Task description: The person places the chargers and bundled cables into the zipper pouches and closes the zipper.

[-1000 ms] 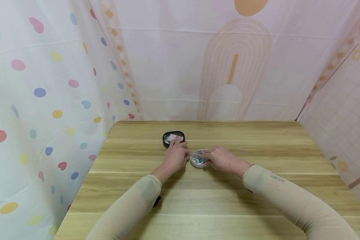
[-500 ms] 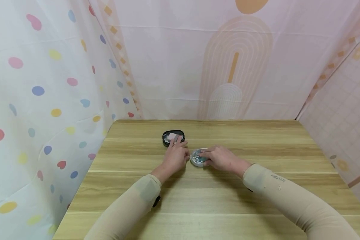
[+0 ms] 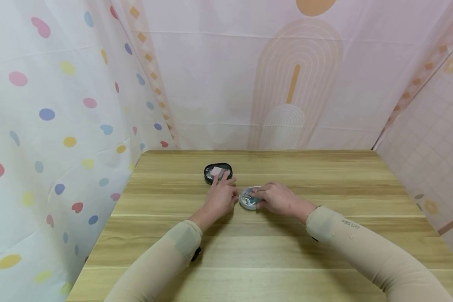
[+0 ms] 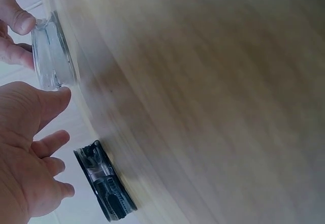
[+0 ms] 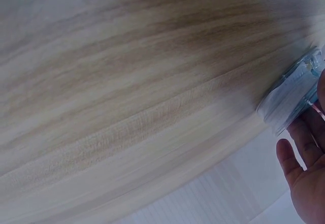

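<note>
A small round clear zippered pouch with a pale rim [image 3: 246, 199] lies on the wooden table between the two hands. My right hand [image 3: 281, 199] holds its right side, with fingers over the top and thumb at the near edge. At the pouch's left end, the thumb and forefinger of my left hand [image 3: 220, 198] pinch close by the zipper; the thumb partly hides what lies between them. The other left fingers spread toward a second pouch, black-trimmed with a clear top [image 3: 212, 173]. In the left wrist view, this black pouch [image 4: 105, 183] stands beyond those fingertips.
The wood-grain table [image 3: 249, 260] reaches back to a pale curtain with arch patterns [image 3: 219, 84]. A curtain with coloured spots [image 3: 71, 105] hangs along the left side, and a grid-patterned one [image 3: 430, 138] along the right.
Both hands keep their places at the clear pouch, and the black pouch stays where it lay. The head view has shifted very slightly.
</note>
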`<state>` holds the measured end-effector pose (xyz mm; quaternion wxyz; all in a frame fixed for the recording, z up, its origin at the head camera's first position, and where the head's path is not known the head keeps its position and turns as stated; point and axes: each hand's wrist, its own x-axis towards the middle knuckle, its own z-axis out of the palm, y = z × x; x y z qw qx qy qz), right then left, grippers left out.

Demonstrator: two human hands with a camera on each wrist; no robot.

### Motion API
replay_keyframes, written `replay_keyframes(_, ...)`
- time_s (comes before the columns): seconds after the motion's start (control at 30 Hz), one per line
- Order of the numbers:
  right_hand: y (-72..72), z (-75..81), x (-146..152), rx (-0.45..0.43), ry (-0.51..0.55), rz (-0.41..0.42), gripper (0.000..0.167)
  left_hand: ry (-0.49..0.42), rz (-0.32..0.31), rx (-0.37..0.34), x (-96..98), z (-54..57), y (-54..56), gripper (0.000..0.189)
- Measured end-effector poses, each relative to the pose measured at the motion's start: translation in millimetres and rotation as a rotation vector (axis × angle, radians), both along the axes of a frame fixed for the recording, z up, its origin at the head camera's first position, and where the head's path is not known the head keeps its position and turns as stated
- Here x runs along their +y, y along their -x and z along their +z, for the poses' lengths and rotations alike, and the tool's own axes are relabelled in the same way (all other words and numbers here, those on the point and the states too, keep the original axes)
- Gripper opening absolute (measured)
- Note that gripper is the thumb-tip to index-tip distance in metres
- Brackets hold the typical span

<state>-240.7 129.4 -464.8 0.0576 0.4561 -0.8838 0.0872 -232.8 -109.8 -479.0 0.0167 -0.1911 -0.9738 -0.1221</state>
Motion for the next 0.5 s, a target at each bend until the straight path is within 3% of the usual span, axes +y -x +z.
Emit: replay_keyframes(0.5,-2.7,1.0,-0.2,0.020,0.003,-0.004,0.044,-0.012,-0.003,0.002,-0.7,-1.2,-0.5,0.008)
